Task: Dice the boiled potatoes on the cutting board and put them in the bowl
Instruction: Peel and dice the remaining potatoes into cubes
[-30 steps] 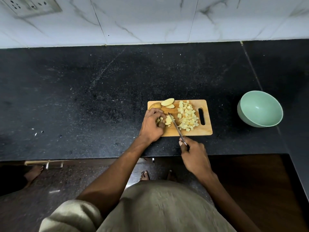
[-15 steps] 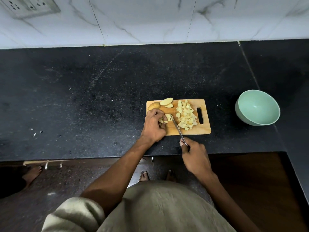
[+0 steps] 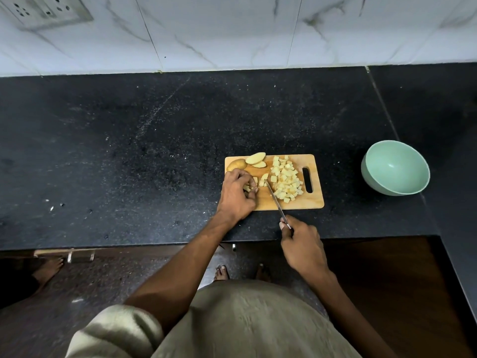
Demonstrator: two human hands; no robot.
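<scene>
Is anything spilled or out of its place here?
Nothing stands out. All potato pieces lie on the cutting board, and the bowl stands upright and empty. Only pale crumbs dot the counter, far left.

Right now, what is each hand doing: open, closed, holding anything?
Left hand: fingers curled on potato pieces on the cutting board.
Right hand: closed round the knife handle, blade among the potato.

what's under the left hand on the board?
Under the left hand, a few potato pieces show at the fingertips on the cutting board. Whatever lies beneath the palm is covered.
</scene>
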